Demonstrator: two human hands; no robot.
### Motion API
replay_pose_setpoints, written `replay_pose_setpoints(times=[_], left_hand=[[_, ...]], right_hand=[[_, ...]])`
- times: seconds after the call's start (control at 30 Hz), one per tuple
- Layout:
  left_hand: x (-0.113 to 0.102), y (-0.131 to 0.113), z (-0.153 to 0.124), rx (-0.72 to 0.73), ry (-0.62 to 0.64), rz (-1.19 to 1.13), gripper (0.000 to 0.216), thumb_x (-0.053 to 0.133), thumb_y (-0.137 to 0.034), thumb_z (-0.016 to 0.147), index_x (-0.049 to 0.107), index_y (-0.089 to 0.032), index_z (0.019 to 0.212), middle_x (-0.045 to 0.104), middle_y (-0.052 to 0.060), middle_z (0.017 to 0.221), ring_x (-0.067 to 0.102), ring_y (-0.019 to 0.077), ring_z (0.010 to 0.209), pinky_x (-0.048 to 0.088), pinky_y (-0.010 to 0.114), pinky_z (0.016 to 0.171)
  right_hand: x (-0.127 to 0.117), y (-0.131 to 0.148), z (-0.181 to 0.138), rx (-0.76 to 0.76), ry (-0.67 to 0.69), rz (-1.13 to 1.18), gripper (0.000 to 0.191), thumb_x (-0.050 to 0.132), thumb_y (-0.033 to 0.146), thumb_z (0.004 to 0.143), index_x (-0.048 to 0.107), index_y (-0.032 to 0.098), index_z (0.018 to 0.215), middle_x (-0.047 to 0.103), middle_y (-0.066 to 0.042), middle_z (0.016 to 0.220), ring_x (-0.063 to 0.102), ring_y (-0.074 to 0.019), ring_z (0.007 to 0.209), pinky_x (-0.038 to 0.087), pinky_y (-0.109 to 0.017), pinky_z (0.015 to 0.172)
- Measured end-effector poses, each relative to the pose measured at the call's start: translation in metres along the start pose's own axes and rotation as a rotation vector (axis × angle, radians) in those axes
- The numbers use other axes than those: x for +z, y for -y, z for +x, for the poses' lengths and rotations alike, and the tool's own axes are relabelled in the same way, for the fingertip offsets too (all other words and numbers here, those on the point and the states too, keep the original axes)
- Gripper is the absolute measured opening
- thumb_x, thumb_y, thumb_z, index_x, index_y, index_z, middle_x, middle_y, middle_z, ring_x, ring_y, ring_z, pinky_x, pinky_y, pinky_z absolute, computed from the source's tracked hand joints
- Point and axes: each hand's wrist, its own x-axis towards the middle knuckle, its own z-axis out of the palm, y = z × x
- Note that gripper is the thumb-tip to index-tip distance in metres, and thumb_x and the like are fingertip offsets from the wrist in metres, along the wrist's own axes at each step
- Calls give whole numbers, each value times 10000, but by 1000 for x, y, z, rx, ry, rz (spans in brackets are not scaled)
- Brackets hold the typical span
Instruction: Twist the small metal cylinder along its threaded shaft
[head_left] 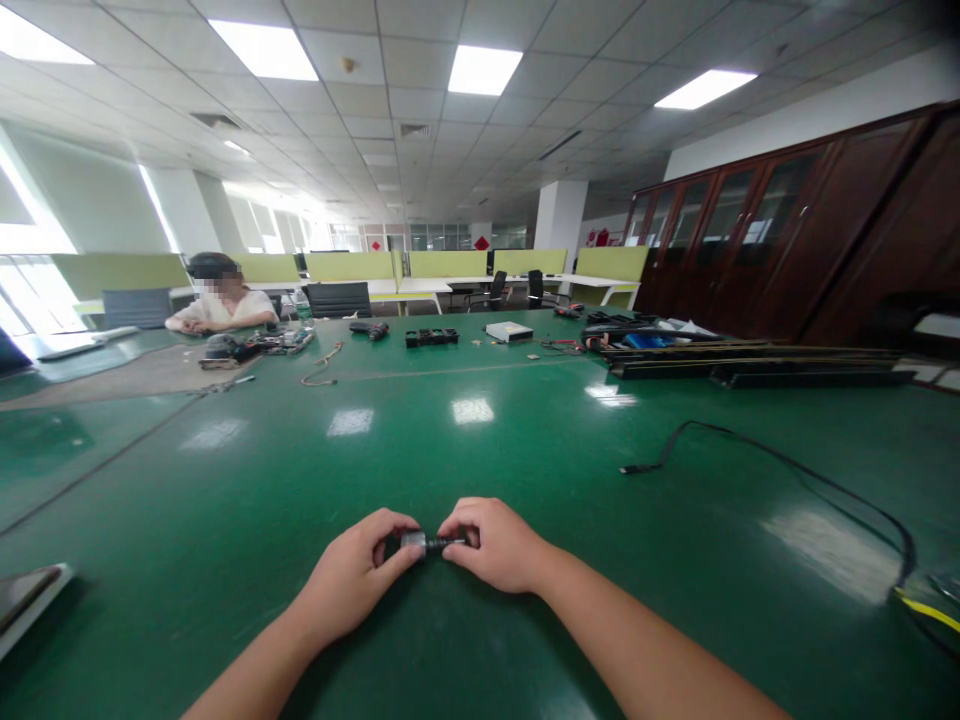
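Observation:
Close to the near side of the green table (pixel 390 455), my two hands meet on one small part. My left hand (pixel 356 570) pinches its thick end, a short silver-grey cylinder (pixel 414 542), between thumb and fingers. From the cylinder a thin black ribbed shaft (pixel 436 545) runs to the right. My right hand (pixel 491 545) is closed in a pinch on that shaft's far end. The part lies level between the hands; its exact kind is too small to make out, and the fingertips cover both ends.
A black cable (pixel 787 460) curves across the right side. Black metal rails (pixel 750 362) lie at the back right. Along the far edge are a silver box-shaped drive (pixel 508 331), a black part (pixel 432 338) and a power drill (pixel 369 329). A person (pixel 225 300) sits at the far left.

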Motion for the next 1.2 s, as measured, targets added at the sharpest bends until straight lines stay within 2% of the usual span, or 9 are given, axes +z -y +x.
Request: replay_pose_setpoints(times=[0.3, 0.57, 0.77, 1.2], left_hand=[[-1, 2, 1, 17, 14, 8, 292, 577, -417, 864, 682, -243, 1073, 640, 11, 881, 543, 163, 704, 411, 266, 667], [-1, -3, 0, 10, 27, 29, 283, 628, -375, 806, 685, -250, 1053, 643, -1, 855, 540, 168, 709, 404, 267, 663], [-3, -5, -1, 3, 26, 26, 274, 656, -346, 780, 679, -256, 1038, 656, -6, 879, 547, 170, 728, 406, 268, 678], [-5, -7, -3, 7, 34, 31, 268, 615, -378, 819, 667, -261, 1055, 654, -3, 907, 544, 166, 727, 407, 267, 682]], right_hand=[[1, 8, -3, -75, 34, -103, 162, 638, 237, 839, 727, 215, 973, 658, -11, 875, 569, -125, 736, 398, -244, 676], [5, 7, -3, -97, 39, -129, 216, 673, 301, 832, 725, 229, 1029, 682, -31, 934, 619, -173, 859, 424, -291, 793], [7, 6, -2, -94, 29, -134, 205, 676, 311, 832, 737, 237, 1012, 684, -27, 917, 623, -168, 846, 424, -283, 777], [5, 5, -2, -75, 8, -81, 146, 676, 248, 778, 742, 212, 903, 632, -10, 804, 565, -134, 717, 400, -237, 644]])
